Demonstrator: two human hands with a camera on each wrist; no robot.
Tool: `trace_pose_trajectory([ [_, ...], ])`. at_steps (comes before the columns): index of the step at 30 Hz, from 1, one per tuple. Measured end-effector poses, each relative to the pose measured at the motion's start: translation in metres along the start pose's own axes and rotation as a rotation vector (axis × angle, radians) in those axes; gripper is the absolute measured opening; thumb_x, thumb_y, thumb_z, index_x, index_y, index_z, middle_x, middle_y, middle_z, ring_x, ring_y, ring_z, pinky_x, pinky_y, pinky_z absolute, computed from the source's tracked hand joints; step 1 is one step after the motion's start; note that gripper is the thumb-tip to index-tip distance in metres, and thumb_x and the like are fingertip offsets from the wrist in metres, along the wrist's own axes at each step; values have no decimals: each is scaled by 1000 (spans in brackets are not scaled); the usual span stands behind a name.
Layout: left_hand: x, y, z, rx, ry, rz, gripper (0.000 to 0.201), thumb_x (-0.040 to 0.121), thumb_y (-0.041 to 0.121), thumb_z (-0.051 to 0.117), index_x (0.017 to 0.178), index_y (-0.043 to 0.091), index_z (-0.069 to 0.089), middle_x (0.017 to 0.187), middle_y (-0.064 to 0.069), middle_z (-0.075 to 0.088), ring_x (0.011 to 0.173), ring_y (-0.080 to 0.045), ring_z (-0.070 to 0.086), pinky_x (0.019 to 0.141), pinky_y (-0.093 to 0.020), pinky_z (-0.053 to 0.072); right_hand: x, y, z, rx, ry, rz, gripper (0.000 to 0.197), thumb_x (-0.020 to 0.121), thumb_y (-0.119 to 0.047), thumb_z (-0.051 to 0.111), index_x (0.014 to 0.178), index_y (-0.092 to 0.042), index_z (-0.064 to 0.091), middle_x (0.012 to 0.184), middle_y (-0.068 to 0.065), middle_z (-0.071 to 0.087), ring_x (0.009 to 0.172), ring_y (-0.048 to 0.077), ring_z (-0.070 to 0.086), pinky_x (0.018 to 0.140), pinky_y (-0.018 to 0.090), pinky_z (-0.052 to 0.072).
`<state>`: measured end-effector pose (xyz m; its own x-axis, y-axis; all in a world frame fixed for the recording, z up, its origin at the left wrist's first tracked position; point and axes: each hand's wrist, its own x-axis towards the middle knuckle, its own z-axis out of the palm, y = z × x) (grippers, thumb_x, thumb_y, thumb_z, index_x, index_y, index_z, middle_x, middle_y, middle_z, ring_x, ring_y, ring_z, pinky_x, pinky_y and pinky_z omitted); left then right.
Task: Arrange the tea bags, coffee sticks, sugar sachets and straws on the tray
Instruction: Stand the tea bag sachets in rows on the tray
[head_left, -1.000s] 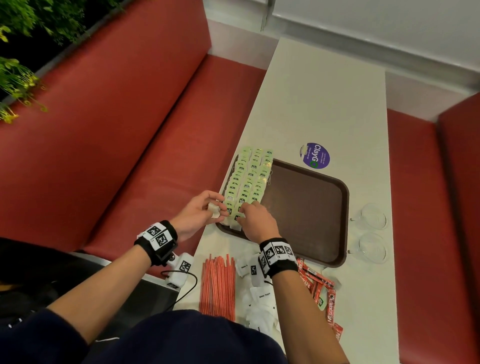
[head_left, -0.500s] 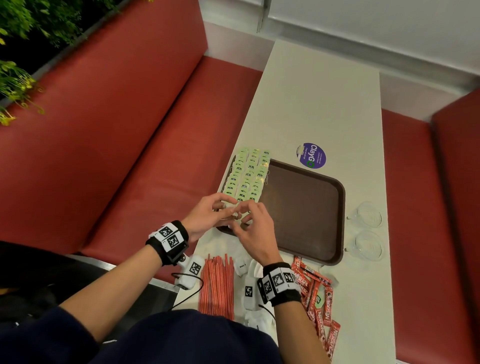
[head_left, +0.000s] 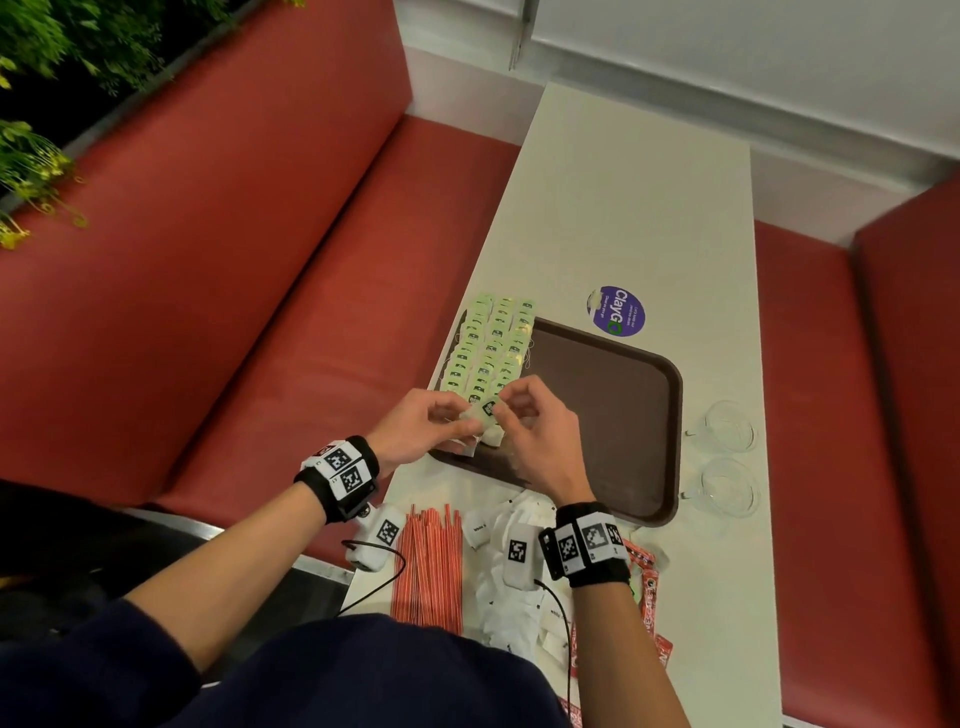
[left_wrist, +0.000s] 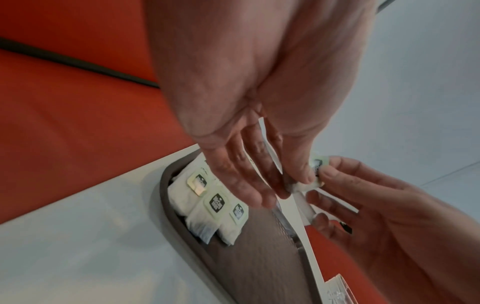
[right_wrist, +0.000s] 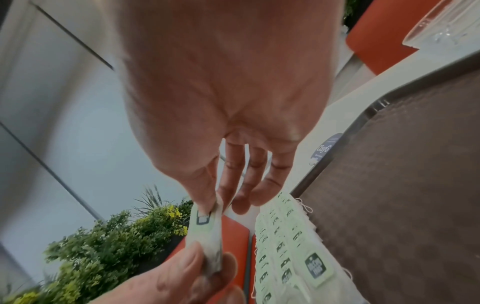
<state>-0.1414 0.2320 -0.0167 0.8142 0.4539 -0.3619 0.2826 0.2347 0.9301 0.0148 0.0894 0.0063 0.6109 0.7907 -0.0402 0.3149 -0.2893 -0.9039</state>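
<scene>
A brown tray lies on the white table. Rows of green-tagged tea bags fill its left side. Above the near left corner, my left hand and right hand both pinch one tea bag. In the left wrist view my left hand pinches its white pouch. The right wrist view shows my right hand pinching the top of the tea bag. Red straws, white sugar sachets and red coffee sticks lie on the table near me.
Two clear glass cups stand right of the tray. A purple round sticker sits beyond it. Red benches flank the narrow table, and a planter runs behind the left one. The tray's right part is bare.
Both hands have left the near end of the tea bag rows and come up toward me, and they now hold one tea bag between them above the tray corner.
</scene>
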Motion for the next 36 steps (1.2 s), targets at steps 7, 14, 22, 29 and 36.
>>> trace_pose_trajectory([
  [7,15,-10,2,177,63,44,31,86,31,92,112,21,80,108,-3,81,103,-24,78,96,-45,63,-4,6,6,114,59,85,15,99,-27,80,111,-29,73,100,-11,78,97,6,73,88,20,58],
  [14,16,-26,-3,628,243,282,17,95,17,81,109,24,76,103,14,75,98,-1,68,83,-22,55,-1,40,9,-136,69,117,12,101,-19,76,110,-24,70,95,-13,76,87,2,71,79,16,54],
  [22,25,-56,-3,998,153,349,28,94,22,82,119,19,72,120,4,64,112,-17,52,94,-36,51,5,68,29,-287,-195,195,16,101,-17,77,115,-20,70,91,-4,71,80,8,64,79,26,50],
  [29,32,-64,-9,1070,115,362,30,94,22,81,122,18,73,123,4,62,114,-18,52,83,-42,60,2,81,41,-312,-6,133,19,99,-18,78,113,-28,68,99,-6,60,84,15,61,85,34,54],
  [36,27,-61,-16,1034,131,375,35,94,27,81,127,19,73,123,4,62,114,-17,51,87,-32,54,-12,83,42,-234,129,142,30,96,-13,81,107,-26,57,109,-8,55,91,10,65,86,31,60],
])
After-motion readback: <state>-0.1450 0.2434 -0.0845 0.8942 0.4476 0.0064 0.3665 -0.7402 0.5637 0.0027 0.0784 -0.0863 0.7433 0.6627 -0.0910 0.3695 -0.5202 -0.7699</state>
